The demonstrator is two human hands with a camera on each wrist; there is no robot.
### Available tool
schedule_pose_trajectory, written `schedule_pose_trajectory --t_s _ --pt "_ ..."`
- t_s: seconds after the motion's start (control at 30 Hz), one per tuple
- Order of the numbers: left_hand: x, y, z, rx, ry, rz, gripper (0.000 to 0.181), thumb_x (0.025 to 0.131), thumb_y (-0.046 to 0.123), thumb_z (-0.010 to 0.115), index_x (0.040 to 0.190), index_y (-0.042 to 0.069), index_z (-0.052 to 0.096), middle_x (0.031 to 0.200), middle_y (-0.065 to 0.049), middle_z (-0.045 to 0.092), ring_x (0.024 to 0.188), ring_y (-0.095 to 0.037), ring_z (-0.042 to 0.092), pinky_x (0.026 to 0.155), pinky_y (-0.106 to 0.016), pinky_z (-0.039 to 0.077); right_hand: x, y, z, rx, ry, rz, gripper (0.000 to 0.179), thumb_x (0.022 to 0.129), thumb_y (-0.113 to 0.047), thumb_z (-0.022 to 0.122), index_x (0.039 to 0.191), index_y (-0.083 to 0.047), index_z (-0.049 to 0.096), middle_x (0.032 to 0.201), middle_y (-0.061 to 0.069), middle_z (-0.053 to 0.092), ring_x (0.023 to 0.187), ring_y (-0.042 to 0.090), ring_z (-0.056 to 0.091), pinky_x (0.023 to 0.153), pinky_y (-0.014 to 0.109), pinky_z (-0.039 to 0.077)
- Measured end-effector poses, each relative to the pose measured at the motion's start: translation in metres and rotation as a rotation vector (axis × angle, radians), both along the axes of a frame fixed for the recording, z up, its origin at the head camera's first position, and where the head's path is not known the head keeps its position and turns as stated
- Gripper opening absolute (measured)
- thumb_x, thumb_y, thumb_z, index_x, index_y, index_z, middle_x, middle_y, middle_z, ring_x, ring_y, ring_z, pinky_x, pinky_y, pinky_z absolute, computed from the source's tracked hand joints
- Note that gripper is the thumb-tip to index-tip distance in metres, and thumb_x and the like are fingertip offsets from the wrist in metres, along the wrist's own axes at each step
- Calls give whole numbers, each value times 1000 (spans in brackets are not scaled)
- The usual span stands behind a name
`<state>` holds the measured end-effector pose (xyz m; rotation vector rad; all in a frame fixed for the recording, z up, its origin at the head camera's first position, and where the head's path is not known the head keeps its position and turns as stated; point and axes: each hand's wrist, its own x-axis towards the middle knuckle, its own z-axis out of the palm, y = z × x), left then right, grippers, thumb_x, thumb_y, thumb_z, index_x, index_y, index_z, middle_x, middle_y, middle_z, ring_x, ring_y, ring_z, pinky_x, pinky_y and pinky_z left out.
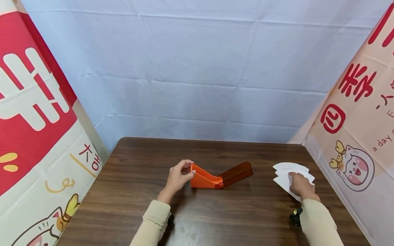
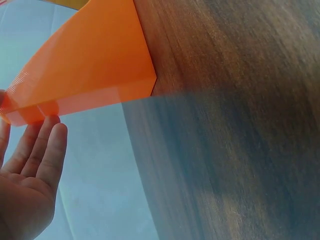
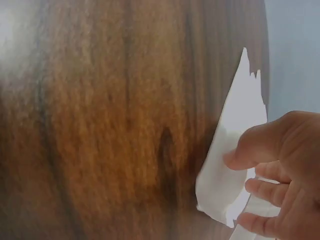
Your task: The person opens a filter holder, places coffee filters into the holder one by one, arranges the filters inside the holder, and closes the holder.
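Box of orange plastic, wedge-shaped, stands on the brown wood-grain table near its middle, tall end to the left. At the low end, a translucent brown plastic lid tilts up and outward. Left hand: fingers and thumb hold the tall end. Right hand: fingers pinch overlapping white fan-shaped paper sheets at the table's right side, thumb on the upper face; number gripped cannot be told.

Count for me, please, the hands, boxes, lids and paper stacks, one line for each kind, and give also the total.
Hands: 2 (left hand, right hand)
Box: 1
Lid: 1
Paper stack: 1
Total: 5
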<state>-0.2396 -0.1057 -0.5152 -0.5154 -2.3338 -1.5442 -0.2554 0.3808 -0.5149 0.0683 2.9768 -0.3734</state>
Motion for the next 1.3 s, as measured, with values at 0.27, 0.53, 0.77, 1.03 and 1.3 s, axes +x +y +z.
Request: schedule_pose_trajectory --t_s 0.27,0.53,0.77,1.03,1.3 --pt "-1 -2 1 -2 1 -8 30 81 12 72 109 7 61 92 2 66 79 -10 62 72 -27 52 -4 -2 -4 -6 -25 51 48 78 0 53 124 9 44 117 38 44 100 60 43 69 69 38" --pt "0 -2 5 -7 -5 -14 29 81 11 72 108 6 62 92 1 66 79 -12 63 71 -27 52 -2 0 -3 20 52 73 48 71 -1 59 117 8 48 99 39 48 88 59 43 65 66 39" --pt "1 -3 7 -14 -33 -27 30 82 12 72 109 8 61 92 1 66 79 -11 62 71 -26 52 3 4 -1 24 133 42 60 62 -1 63 118 8 46 97 39 44 92 61 31 63 65 36" --pt "1 -3 7 -13 -27 -25 29 82 14 72 109 11 62 92 2 66 79 -11 62 71 -27 52 7 10 -5 19 257 33 54 62 0 65 112 10 49 97 39 43 93 59 28 65 62 32" --pt "1 -5 6 -18 -33 -33 29 83 15 71 109 13 61 93 3 65 80 -10 61 72 -27 52 9 9 -9 87 421 86 14 72 -1 63 85 4 63 81 24 54 84 50 41 58 57 35"
